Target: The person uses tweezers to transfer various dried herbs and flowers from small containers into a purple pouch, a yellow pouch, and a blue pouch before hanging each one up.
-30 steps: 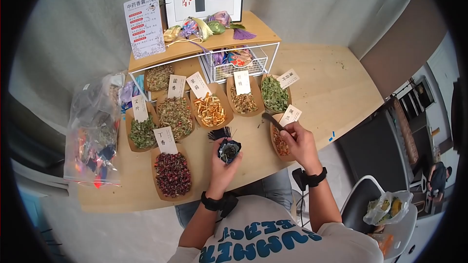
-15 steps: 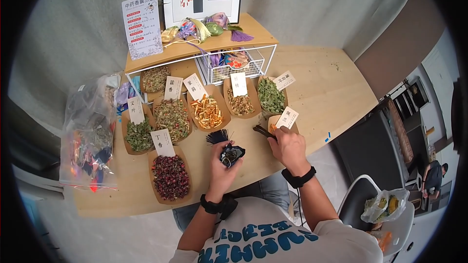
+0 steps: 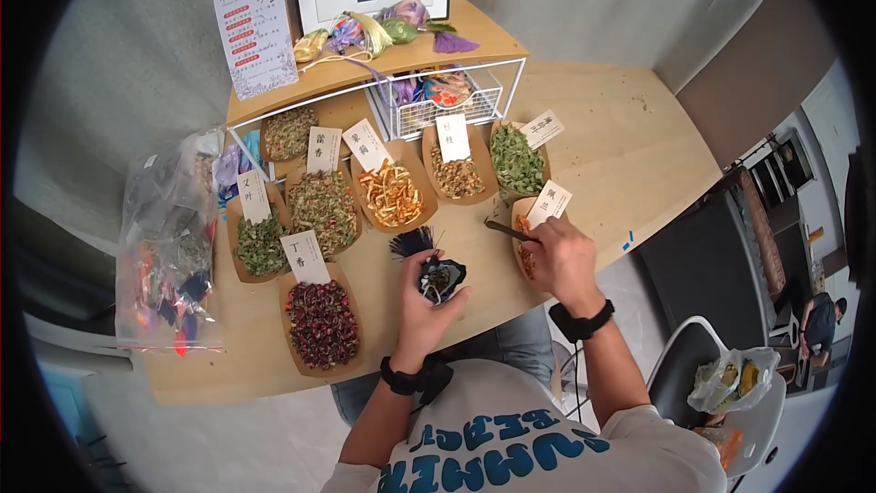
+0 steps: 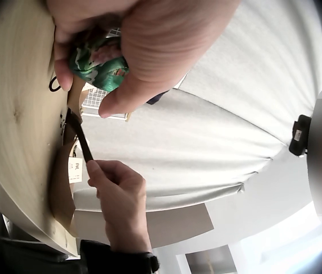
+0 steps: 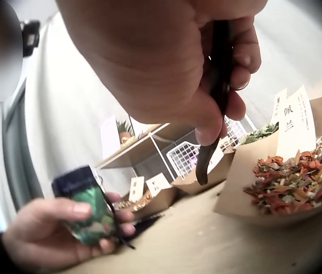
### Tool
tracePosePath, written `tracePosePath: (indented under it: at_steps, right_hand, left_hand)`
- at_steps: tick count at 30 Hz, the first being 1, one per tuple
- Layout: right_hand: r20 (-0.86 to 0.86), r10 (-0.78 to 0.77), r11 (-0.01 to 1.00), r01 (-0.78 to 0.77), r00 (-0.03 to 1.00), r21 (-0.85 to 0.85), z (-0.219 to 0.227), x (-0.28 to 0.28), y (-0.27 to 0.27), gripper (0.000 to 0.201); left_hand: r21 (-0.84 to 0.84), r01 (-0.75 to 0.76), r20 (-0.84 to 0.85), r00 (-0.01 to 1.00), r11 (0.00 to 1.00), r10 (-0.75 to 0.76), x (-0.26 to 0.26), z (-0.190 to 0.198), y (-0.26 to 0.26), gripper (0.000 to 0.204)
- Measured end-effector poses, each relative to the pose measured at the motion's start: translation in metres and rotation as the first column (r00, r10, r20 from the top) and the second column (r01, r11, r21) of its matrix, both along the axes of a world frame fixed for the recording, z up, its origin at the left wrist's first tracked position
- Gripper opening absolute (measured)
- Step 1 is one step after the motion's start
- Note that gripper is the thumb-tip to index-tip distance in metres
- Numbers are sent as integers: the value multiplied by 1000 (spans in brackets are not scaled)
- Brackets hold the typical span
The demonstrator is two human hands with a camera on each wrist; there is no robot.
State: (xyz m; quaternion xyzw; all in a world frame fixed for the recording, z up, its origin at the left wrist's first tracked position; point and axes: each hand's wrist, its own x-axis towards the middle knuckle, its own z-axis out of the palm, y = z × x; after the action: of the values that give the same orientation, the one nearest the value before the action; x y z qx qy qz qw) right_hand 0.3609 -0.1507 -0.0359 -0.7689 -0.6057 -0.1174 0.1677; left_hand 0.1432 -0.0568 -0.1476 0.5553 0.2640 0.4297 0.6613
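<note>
My left hand (image 3: 425,309) holds a small drawstring sachet pouch (image 5: 90,208), green patterned below with a dark navy top. In the head view its mouth faces up, with dried bits inside, and a dark tassel (image 3: 412,242) sticks out beyond the fingers. My right hand (image 3: 564,260) pinches a slim dark tool (image 5: 206,162) whose flattened end bends slightly and points left, toward the pouch side. That hand is over a paper tray (image 5: 235,182) of orange-red dried petals (image 5: 298,177), partly covering it in the head view. The tool's bare end stands outside the tray's left rim.
Labelled paper trays hold dark red buds (image 3: 324,324), green leaves (image 3: 518,160), orange peel-like strips (image 3: 392,194) and other herbs. Behind them stands a small shelf (image 3: 383,73) with sachets and a wire basket (image 3: 447,110). A clear plastic bag (image 3: 169,246) lies at the left.
The right hand turned over the petal tray, then lifted and rolled back slightly; the tool now lies flatter than a second ago. The left hand keeps the pouch, its mouth tipped a little.
</note>
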Motion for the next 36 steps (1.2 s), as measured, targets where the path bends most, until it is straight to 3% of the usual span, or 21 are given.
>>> tracePosePath:
  at_steps: [3, 7, 9, 13, 16, 18, 27, 33, 36]
  right_hand:
    - [-188, 10, 993, 13, 982, 120, 13, 1, -10, 15]
    - [-213, -83, 993, 100, 973, 69, 18, 12, -19, 16]
    - [-251, -187, 963, 228, 950, 143, 6, 26, -25, 14]
    - [-217, -177, 944, 228, 960, 239, -17, 57, -44, 15]
    - [-294, -183, 945, 251, 938, 212, -31, 60, -55, 15]
    - [-610, -192, 940, 322, 769, 111, -35, 56, -56, 17]
    - [-628, -57, 944, 247, 776, 221, -47, 47, -23, 18]
    - [-640, -48, 944, 245, 767, 222, -59, 48, -10, 17]
    - [-662, -127, 948, 286, 738, 137, -60, 51, -7, 17]
  left_hand:
    - [77, 8, -57, 998, 997, -4, -1, -3, -1, 67]
    - [67, 10, -28, 1000, 998, -9, 2, -4, 1, 65]
    - [61, 5, -7, 1000, 998, -5, 2, -4, 0, 63]
    - [-33, 4, 10, 1000, 999, -4, 1, 8, -2, 57]
    - [40, -7, -13, 1000, 999, 7, 1, 3, -1, 58]
    - [21, 1, -18, 1000, 1000, -1, 1, 7, -2, 58]
    - [18, -3, -33, 999, 1000, 3, 0, 4, -1, 55]
    - [16, -7, -46, 999, 1000, 8, 1, 6, -1, 54]
    - [13, -14, -54, 998, 1000, 15, 1, 2, 0, 55]
